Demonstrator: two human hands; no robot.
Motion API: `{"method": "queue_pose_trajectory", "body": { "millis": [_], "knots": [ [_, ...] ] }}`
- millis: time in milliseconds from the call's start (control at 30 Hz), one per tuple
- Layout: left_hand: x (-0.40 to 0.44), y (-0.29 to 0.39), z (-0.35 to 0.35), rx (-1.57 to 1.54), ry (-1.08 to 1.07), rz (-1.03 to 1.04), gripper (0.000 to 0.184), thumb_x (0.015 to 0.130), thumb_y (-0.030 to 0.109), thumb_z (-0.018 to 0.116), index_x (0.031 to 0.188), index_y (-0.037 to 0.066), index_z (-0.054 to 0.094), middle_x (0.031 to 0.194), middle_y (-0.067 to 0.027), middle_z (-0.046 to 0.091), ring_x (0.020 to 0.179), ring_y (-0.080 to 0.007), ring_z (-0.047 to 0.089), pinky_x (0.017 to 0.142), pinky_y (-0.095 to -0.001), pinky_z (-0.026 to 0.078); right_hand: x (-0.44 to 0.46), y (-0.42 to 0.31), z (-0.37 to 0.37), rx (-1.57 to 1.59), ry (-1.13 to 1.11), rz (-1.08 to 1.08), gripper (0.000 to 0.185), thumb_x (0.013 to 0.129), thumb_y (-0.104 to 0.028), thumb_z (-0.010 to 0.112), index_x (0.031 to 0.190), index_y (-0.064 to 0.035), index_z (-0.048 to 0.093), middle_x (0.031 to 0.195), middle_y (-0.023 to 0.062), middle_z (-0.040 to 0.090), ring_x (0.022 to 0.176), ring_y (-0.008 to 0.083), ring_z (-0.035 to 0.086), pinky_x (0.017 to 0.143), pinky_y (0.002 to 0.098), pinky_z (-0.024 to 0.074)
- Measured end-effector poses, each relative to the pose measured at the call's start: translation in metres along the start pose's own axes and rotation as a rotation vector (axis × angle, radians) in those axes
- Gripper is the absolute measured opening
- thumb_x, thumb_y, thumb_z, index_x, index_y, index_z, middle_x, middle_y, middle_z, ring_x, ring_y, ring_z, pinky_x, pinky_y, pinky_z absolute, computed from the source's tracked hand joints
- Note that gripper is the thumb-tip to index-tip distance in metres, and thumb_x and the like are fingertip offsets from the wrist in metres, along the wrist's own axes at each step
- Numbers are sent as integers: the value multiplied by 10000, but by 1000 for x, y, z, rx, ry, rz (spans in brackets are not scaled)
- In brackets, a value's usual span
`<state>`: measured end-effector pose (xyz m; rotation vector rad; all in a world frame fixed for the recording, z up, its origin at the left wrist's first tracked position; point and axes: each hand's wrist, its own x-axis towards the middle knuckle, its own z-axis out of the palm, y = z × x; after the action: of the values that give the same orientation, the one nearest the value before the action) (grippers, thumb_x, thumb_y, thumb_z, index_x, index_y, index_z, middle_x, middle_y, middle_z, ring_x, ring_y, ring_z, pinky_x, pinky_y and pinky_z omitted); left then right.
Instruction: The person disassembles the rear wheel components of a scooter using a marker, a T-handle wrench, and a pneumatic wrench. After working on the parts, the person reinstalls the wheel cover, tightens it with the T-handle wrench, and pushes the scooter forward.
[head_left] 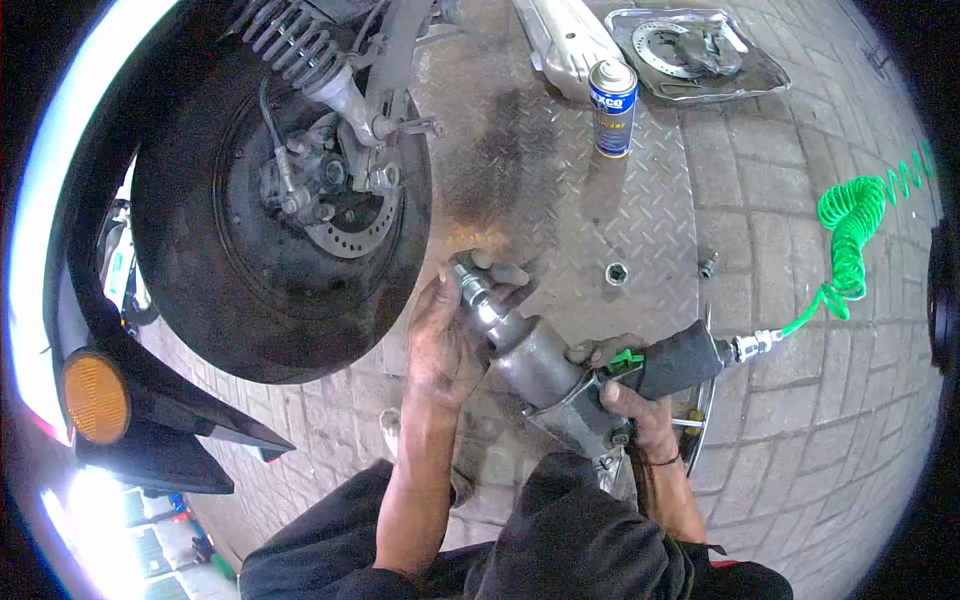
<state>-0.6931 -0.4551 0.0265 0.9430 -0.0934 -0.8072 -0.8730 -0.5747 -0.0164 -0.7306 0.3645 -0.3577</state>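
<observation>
A grey air impact wrench lies across my lap area, its nose pointing up and left towards the wheel. My left hand is closed around the shiny socket on the wrench's nose, thumb on one side and fingers on the other. My right hand grips the wrench by its rear body and black handle, close to the green trigger. From the handle's end, a metal coupling joins a coiled green air hose.
A wheel with a brake disc and coil spring stands at left. On the metal plate are a spray can and a loose socket. A tray holds another disc. An orange reflector is lower left.
</observation>
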Motion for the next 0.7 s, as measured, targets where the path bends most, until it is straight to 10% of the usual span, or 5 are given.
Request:
{"method": "queue_pose_trajectory", "body": {
  "millis": [700],
  "knots": [
    [-9,23,-23,188,-101,204,559,976,475,542,1186,-42,506,1050,-239,654,1017,-323,660,925,-405,513,9,-1,17,234,122,284,448,737,-154,722,1119,20,568,1106,221,641,994,321,645,911,419,518]
  ]
}}
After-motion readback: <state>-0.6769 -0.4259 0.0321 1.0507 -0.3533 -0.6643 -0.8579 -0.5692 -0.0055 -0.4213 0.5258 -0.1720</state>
